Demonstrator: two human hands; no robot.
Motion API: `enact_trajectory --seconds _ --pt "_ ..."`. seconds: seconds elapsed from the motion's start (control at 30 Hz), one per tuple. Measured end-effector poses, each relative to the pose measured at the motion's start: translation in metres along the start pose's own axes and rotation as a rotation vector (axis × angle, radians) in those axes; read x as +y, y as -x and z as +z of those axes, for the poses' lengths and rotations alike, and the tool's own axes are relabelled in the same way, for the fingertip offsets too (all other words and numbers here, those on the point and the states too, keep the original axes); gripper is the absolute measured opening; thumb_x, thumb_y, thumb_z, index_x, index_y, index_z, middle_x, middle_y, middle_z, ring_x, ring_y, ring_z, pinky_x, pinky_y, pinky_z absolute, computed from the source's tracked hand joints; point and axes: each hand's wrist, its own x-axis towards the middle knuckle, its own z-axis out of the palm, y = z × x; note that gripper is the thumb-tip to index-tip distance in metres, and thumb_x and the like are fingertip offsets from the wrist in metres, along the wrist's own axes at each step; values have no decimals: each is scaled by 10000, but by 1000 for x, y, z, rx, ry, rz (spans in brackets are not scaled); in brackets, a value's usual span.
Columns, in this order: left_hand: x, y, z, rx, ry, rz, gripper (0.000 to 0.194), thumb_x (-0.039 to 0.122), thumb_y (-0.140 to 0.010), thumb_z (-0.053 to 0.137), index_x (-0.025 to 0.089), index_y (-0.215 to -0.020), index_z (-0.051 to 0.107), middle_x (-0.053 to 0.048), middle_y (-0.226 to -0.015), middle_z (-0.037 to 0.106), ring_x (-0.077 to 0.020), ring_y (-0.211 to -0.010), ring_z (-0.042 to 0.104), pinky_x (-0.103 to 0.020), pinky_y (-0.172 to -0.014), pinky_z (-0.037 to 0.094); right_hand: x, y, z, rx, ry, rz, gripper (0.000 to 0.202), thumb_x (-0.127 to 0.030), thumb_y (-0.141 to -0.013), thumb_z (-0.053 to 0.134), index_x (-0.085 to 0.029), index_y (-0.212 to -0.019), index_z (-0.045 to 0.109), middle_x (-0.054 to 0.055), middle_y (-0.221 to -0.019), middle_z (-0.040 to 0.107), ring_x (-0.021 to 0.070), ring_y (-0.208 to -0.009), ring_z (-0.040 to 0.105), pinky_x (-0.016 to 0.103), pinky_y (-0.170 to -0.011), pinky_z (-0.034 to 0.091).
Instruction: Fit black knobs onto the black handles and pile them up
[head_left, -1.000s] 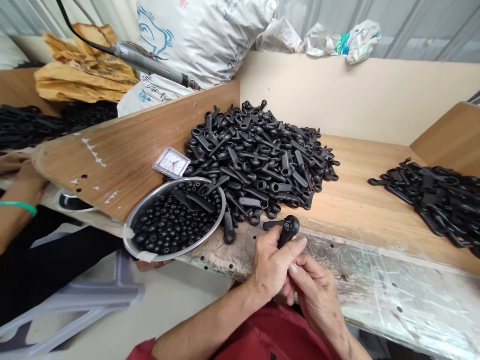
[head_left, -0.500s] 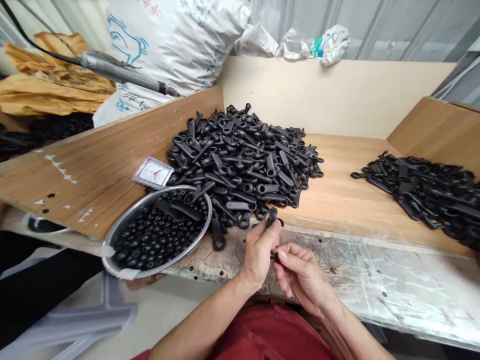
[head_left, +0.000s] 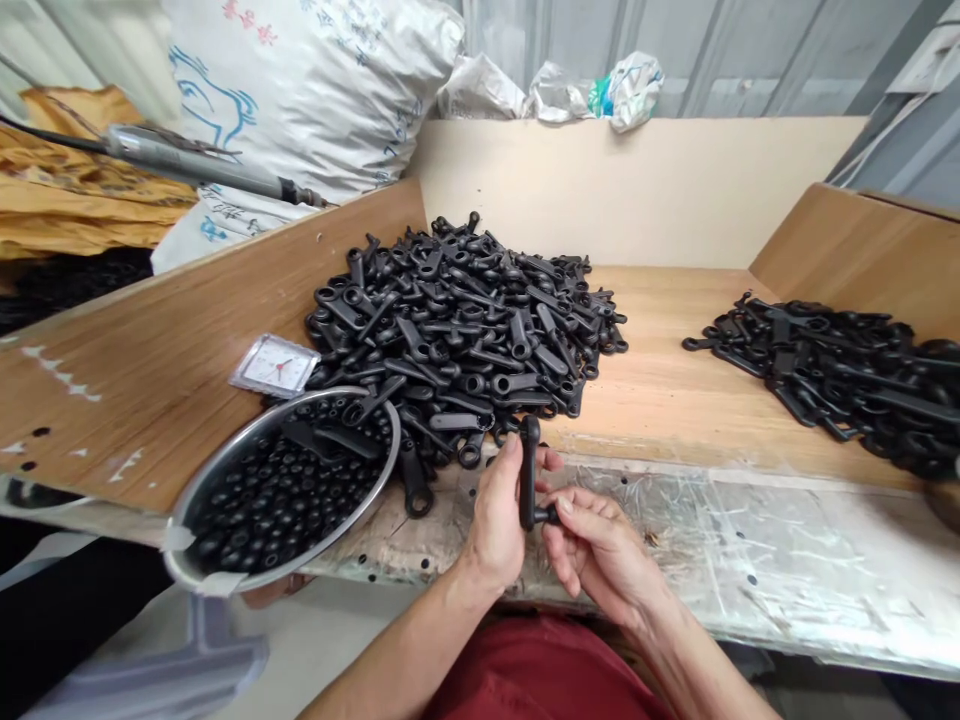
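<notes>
Black lever (head_left: 528, 470), pinched upright between left hand (head_left: 495, 515) and right hand (head_left: 596, 550) fingers, is mid-assembly, with the big pile (head_left: 457, 330) apparently left unprocessed.

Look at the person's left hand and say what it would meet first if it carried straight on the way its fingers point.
The left hand points up and away across the bench. Most likely it would first meet the big pile of black link parts, though depth is hard to judge.

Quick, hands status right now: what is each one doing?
Left hand: closed on the upright black lever part, holding it by its shaft.
Right hand: fingertips pinched at the lever part's lower end; whether they hold a separate small piece cannot be told.
</notes>
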Motion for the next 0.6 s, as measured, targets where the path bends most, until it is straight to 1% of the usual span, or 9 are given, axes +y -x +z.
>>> enact_trajectory --seconds 0.07,0.1,0.17,0.23,0.33,0.4,0.47,0.53,0.6 --pt "0 1 -3 9 -11 38 491 593 -695 526 156 -904 604 -45 -834 634 -161 -746 558 -238 -617 433 -8 1 -9 55 88 -30 343 -417 -599 712 -138 -668 525 -15 -459 565 67 -304 460 132 -259 338" --pt "-2 2 -7 21 -34 61 504 587 -671 558 160 -936 596 -45 -858 634 -178 -807 561 -244 -645 436 -16 1 -17 105 188 -67 356 -454 -602 682 -143 -672 525 -14 -464 561 70 -308 454 143 -265 339" --pt "-7 4 -22 73 -185 150 448 530 -652 618 156 -897 607 -51 -908 630 -198 -899 544 -248 -703 429 -38 0 -40 252 471 -173 371 -505 -617 606 -146 -681 536 -8 -480 554 82 -331 458 176 -297 367" --pt "-16 6 -45 135 -314 226 440 507 -657 628 177 -946 592 -36 -925 627 -202 -940 534 -277 -804 415 -66 3 -73 435 734 -281 373 -514 -622 554 -144 -671 550 -2 -500 547 90 -367 467 202 -347 398" --pt "-32 8 -80 217 -593 238 482 532 -675 589 208 -1029 559 -35 -947 621 -229 -982 523 -375 -948 342 -111 12 -131 682 889 -362 340 -490 -614 537 -151 -640 539 -10 -513 522 83 -399 447 200 -385 385" --pt "-42 8 -96 260 -738 232 500 575 -661 560 217 -1009 561 -47 -967 614 -259 -984 522 -436 -962 330 -136 18 -167 831 996 -363 320 -474 -645 511 -156 -623 529 -14 -501 506 86 -394 428 203 -381 359" --pt "-51 7 -105 278 -823 236 512 592 -651 542 212 -996 555 -61 -963 614 -272 -957 536 -471 -952 344 -155 19 -195 949 1128 -324 292 -429 -683 500 -156 -582 529 -7 -474 501 98 -398 438 211 -393 345" --pt "-59 4 -107 273 -863 256 516 591 -642 542 201 -979 550 -73 -947 618 -274 -935 550 -476 -946 364 -173 16 -213 1045 1280 -262 261 -357 -705 517 -154 -545 548 13 -472 527 128 -457 502 222 -444 365" --pt "-63 0 -108 253 -890 275 504 580 -641 551 194 -965 550 -78 -943 624 -271 -938 558 -457 -948 380 -190 7 -222 1137 1430 -200 215 -295 -711 547 -154 -555 591 49 -550 595 177 -607 586 241 -539 404"
